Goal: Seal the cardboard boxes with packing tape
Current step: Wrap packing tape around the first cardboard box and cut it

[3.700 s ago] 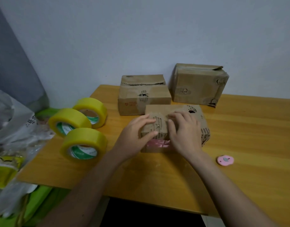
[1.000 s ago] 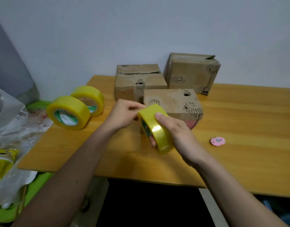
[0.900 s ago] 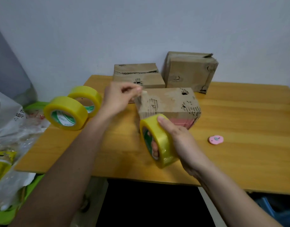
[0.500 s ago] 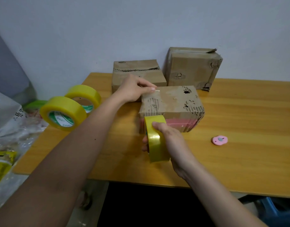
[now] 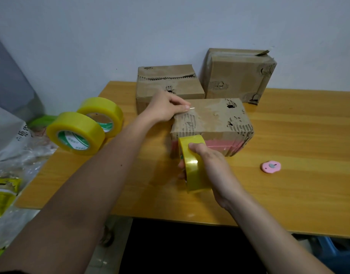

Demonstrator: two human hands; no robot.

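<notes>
Nearest cardboard box (image 5: 211, 123) on worktop (image 5: 289, 186). Left hand (image 5: 166, 109) at box's top left edge, fingers pinching tape end. Right hand (image 5: 211, 165) before box, fingers clamped round yellow tape roll (image 5: 194, 165).

The left hand (image 5: 166, 109) covers the near box's (image 5: 211, 119) upper-left corner, and its fingertips hide how the clear tape end is held. The right hand's (image 5: 209, 165) grip masks the roll's (image 5: 194, 165) core. At the frame's left edge, a plastic bag (image 5: 5, 139) is cut off, its print unreadable.
</notes>
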